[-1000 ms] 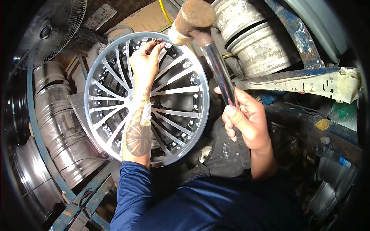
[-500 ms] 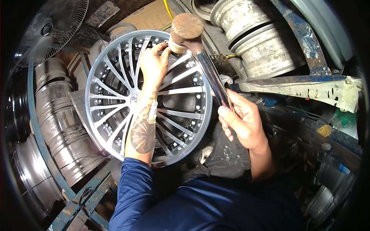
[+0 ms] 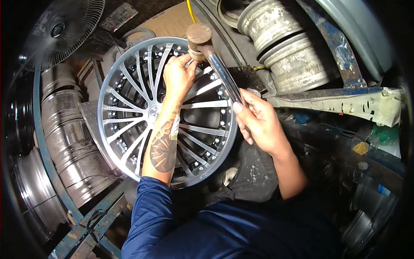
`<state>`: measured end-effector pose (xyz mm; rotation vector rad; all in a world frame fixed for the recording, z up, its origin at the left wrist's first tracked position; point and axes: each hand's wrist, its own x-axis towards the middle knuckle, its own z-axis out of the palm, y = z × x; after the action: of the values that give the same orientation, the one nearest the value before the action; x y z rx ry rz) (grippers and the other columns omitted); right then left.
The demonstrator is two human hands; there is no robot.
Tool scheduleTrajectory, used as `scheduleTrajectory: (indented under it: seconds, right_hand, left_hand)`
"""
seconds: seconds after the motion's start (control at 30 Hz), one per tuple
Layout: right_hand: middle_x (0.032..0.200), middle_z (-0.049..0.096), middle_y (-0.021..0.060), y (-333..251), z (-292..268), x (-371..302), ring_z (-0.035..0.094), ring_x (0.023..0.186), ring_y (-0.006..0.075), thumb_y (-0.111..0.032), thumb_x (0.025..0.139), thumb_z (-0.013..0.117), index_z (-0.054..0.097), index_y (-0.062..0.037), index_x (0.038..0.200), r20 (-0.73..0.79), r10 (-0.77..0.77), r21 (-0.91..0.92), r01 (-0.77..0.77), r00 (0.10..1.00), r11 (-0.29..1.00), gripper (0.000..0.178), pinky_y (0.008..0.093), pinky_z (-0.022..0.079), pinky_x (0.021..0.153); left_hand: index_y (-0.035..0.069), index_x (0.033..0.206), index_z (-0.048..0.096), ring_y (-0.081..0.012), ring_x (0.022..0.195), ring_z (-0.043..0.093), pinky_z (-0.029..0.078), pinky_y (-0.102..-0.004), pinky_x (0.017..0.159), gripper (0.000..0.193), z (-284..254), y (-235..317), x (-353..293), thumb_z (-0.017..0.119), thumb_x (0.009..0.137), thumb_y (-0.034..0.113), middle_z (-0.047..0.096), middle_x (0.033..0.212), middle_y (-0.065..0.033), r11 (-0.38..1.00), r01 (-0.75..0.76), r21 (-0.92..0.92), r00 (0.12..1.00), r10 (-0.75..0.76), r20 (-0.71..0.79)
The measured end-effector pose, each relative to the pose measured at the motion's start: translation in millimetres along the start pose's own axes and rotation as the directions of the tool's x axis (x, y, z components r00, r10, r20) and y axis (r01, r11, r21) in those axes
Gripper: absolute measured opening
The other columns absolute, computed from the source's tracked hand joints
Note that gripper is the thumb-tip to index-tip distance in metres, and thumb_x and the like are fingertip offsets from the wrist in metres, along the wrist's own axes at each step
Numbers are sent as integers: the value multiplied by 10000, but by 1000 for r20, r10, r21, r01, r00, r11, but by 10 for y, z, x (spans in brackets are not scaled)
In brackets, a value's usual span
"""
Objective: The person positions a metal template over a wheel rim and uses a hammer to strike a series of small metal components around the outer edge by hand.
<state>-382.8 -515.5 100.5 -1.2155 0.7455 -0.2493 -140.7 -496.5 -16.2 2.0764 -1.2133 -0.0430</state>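
A multi-spoke alloy wheel rim with black inner parts and a silver lip lies in front of me. Small bright bolts dot its dark ring. My left hand reaches across the rim to its far edge, thumb and fingers pinched together. Whatever sits in that pinch is hidden or too small to name. Wrapped round the metal handle of a mallet is my right hand. The mallet's worn, brownish head hangs just over the left fingertips. Contact between head and rim cannot be made out.
At the far left stands a fan. Bare metal wheel barrels are stacked behind a blue frame on the left. More scuffed wheels lie at the upper right, beside a rusty blue beam. Cardboard lies beyond the rim.
The mallet and my right hand have shifted left, and the head now looks lower and smaller near my left fingertips. My left hand keeps its pinch at the rim's far edge.
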Motion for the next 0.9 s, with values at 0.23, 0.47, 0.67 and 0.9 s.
scheduleTrajectory:
  seconds: [0.23,0.47,0.67,0.9]
  right_hand:
    - [652,491,-30,-317,73,-32,436,459,24,-256,1026,560,568,-38,1095,-36,-87,184,92,996,979,229,186,360,386]
    - [661,521,-26,-501,117,223,480,459,35,-260,1018,570,577,-40,1067,14,-184,175,178,983,968,226,189,381,383]
    - [653,518,-30,-243,172,408,486,445,35,-266,1012,580,589,-60,1060,78,-60,144,48,995,988,211,192,385,367]
    - [655,511,-27,-129,168,435,488,444,41,-270,1011,583,577,-68,1017,81,-20,143,9,997,990,202,194,387,369]
  left_hand:
    - [56,976,769,-206,779,677,525,-310,754,191,-158,115,49,744,841,189,739,861,-123,966,77,-246,996,-62,68]
    - [-24,1024,737,-54,842,602,481,-211,801,159,-432,-84,210,717,900,74,721,916,-37,801,157,-578,965,-248,-81]
    - [16,1018,749,-146,759,661,509,-279,734,221,-230,-286,293,739,863,174,735,847,-114,940,162,-300,968,-210,-135]
    - [69,1050,751,-162,724,711,523,-313,697,239,-121,-346,324,697,849,187,736,812,-158,978,189,-86,970,-199,-136]
